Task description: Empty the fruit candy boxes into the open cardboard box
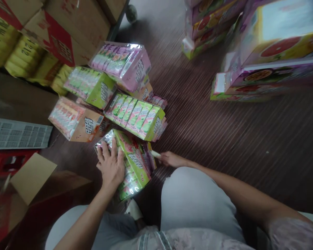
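Observation:
My left hand (pixel 111 166) lies with fingers spread across the top of a green display box (pixel 135 163), which is tilted and covered in clear wrap. My right hand (pixel 169 159) is closed, its fingers pinching a slim white piece (pixel 155 153) whose kind I cannot make out. The white piece reaches to the edge of a purple box (pixel 149 152) under the green one. Just beyond stand more wrapped display boxes: a green one (pixel 137 116), a pink one (pixel 122 64), another green one (pixel 91 86) and an orange one (pixel 77 119).
At the right stand stacks of purple and yellow printed boxes (pixel 276 76). Cardboard cartons (pixel 75 27) and yellow packs (pixel 23 55) fill the upper left. An open carton (pixel 65 187) and a red crate (pixel 10 161) are at lower left. Ribbed dark floor (pixel 224 132) lies between.

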Action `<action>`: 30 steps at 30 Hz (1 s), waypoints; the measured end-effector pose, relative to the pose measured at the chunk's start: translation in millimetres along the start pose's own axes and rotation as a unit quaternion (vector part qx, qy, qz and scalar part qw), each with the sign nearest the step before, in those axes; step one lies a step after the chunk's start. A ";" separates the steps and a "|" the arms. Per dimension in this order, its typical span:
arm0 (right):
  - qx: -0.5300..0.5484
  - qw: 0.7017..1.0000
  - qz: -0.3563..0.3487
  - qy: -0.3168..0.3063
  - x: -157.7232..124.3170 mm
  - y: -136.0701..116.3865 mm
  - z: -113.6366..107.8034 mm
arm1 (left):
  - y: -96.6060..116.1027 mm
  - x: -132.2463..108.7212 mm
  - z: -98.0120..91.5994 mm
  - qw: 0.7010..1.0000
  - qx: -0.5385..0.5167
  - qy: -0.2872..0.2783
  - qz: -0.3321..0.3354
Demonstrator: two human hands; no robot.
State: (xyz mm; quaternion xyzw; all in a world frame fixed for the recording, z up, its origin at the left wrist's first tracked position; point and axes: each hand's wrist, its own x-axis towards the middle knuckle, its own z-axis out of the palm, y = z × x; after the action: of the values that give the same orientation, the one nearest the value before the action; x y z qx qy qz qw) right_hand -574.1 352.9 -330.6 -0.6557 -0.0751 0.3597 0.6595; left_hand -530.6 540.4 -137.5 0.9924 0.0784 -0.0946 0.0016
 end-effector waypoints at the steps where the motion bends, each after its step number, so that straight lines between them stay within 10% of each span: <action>1: -0.003 1.000 -0.016 0.022 11.8 -11.5 -5.9 | 0.2 -0.4 -0.3 1.000 0.002 0.001 0.000; 8: -0.028 0.998 -0.051 0.010 60.0 -53.5 -10.9 | 1.6 -0.1 -0.8 1.000 0.022 0.001 -0.003; 25: -0.004 0.962 0.113 -0.249 -44.6 -35.7 3.0 | 4.4 -6.0 2.7 0.999 0.018 0.008 0.027; 30: 0.065 0.988 0.007 -0.141 -44.7 -58.4 -26.8 | 3.9 -7.7 3.0 1.000 0.011 0.005 0.026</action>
State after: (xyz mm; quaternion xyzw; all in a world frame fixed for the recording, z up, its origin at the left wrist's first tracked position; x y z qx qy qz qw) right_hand -569.5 312.5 -263.6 -0.5546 -0.1395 0.4576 0.6809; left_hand -538.0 535.3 -139.1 0.9946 0.0518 -0.0900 -0.0076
